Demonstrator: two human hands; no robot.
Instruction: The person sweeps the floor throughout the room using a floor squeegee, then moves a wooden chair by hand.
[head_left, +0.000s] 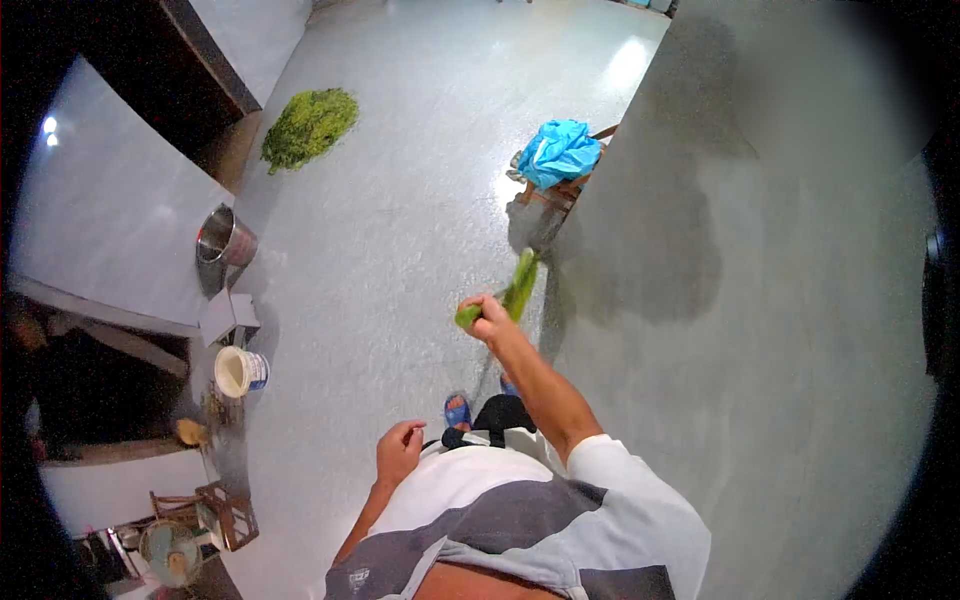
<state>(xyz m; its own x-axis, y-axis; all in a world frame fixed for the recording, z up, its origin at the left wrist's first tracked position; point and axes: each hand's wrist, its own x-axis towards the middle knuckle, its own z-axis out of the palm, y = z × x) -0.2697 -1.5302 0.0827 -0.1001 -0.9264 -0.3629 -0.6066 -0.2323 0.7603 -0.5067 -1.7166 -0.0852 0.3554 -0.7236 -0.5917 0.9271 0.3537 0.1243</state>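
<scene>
My right hand (486, 318) is closed around a long green vegetable (521, 284), held out in front of my body. One end pokes out left of my fist, and the longer part slants up to the right with a paler tip. It looks like a gourd, but its exact kind is hard to make out. My left hand (400, 450) hangs low beside my waist, fingers loosely bent and apart, with nothing visible in it.
A green leafy heap (310, 128) lies on the grey floor (400, 230). Along the left stand a metal bucket (228, 240), a white box (230, 317) and a white tub (240, 372). A blue plastic bag (560, 153) rests on a wooden seat beside the right-hand wall (740, 380).
</scene>
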